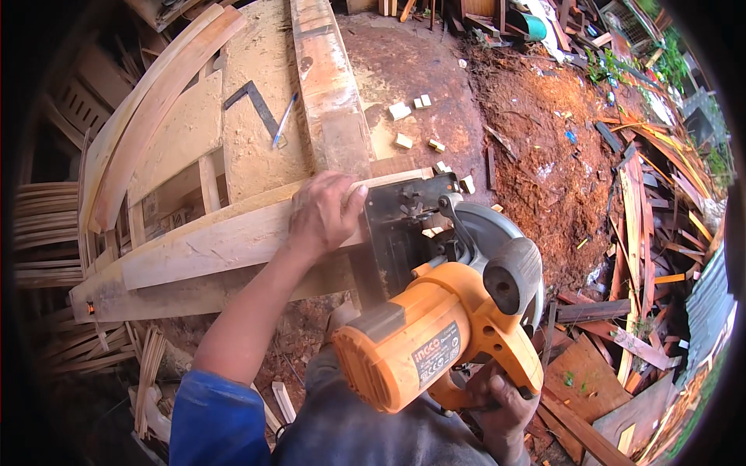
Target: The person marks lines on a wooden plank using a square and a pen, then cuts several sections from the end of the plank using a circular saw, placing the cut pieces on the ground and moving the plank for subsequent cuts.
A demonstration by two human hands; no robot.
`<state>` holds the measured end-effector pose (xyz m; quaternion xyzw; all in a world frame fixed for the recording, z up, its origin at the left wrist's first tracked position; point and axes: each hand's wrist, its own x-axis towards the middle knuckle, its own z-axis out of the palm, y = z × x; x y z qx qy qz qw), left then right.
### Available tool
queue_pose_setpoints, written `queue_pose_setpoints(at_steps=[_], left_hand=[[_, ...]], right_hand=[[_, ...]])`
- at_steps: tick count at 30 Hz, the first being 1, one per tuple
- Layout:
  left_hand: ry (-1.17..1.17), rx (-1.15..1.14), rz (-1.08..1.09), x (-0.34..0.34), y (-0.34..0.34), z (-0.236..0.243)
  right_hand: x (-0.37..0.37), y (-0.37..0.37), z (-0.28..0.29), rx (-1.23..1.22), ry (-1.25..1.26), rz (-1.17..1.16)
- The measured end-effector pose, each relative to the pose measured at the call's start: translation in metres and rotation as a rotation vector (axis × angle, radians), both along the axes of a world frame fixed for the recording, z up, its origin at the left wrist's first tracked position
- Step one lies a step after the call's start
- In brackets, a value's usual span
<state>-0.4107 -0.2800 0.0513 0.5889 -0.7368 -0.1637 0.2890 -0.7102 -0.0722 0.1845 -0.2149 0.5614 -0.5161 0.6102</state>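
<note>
My left hand (326,213) grips a long pale board (210,245) near its right end, fingers over the top edge. Beside it, the black base plate of an orange circular saw (420,318) sits at the board's end; the round guard (501,229) is on the saw's right. My right hand (501,408) is closed round the saw's rear handle at the lower right. A black metal square (268,116) and a blue pen (285,124) lie on the sawdust-covered bench (252,54). Small wood offcuts (399,111) lie just beyond the saw.
Curved planks (144,140) lie at the upper left, above stacked strips (47,233). An upright beam (318,70) runs away from me. Scrap wood (637,256), reddish sawdust (528,155) and corrugated metal sheeting (707,303) cover the ground on the right.
</note>
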Motion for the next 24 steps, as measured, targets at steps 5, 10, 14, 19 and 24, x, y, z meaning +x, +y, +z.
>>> queue_pose_setpoints(at_steps=[5, 10, 14, 19, 24], left_hand=[[-0.003, 0.005, 0.007, 0.000, 0.000, 0.002], [-0.015, 0.030, -0.005, -0.001, 0.000, 0.006], [-0.002, 0.045, -0.002, 0.001, 0.001, 0.007], [-0.020, 0.035, -0.008, 0.000, 0.001, 0.008], [-0.021, 0.050, 0.001, 0.000, 0.001, 0.006]], right_hand=[[0.003, -0.002, 0.002, -0.005, -0.026, -0.023], [0.003, -0.002, 0.002, 0.011, -0.039, -0.024], [0.009, -0.008, 0.007, -0.005, -0.024, -0.034], [0.005, 0.003, 0.001, 0.008, -0.049, -0.014], [0.008, -0.002, 0.005, -0.003, -0.082, -0.063]])
